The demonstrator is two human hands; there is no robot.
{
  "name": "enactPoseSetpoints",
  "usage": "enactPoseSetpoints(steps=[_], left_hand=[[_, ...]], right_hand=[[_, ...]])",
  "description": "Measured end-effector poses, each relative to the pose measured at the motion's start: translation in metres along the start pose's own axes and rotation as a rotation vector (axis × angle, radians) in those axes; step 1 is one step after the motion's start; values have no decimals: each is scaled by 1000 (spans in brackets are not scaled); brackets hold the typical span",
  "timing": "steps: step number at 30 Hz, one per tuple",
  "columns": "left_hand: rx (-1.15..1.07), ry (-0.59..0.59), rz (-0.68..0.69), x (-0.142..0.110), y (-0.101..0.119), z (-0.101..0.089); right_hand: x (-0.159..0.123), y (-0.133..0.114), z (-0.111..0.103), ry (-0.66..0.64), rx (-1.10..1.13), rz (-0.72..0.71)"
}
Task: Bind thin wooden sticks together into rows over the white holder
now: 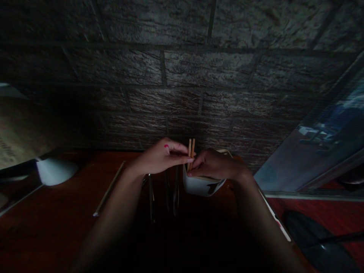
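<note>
My left hand (163,156) is closed in a pinch on two short, light wooden sticks (191,146), which stand upright side by side. On the other side, my right hand (212,165) is closed with its fingertips at the lower part of these sticks, over the rim of a white container (199,185) with a dark mark. The lower ends of the sticks are hidden. Below my left hand, a slim utensil (152,201) and a tong-like metal piece (174,195) lie on the brown table (76,204); their exact kinds are too dark to tell.
A dark brick wall (182,72) rises behind the table. One thin stick (109,189) lies left of centre. Further left are a white cup-like object (57,170) and a brown printed bag (17,129). A dark round base (315,242) is on the red floor at right.
</note>
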State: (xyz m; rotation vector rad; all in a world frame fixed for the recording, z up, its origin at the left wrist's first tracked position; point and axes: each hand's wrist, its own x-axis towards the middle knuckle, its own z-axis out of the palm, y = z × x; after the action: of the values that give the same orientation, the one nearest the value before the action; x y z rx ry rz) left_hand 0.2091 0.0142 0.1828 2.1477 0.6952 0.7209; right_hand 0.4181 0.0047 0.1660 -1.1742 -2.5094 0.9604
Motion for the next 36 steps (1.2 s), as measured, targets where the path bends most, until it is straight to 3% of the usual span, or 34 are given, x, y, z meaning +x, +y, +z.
enactPoseSetpoints(steps=[16,27,36], left_hand=[[-22,-35,11,-1,-3,-2],[-202,150,22,-2,5,-2],[-119,212,90,6,3,11]], right_hand=[[-1,-7,5,48,-43,19],[-3,-11,4,63,-81,26],[-4,-8,2,53,-132,-10]])
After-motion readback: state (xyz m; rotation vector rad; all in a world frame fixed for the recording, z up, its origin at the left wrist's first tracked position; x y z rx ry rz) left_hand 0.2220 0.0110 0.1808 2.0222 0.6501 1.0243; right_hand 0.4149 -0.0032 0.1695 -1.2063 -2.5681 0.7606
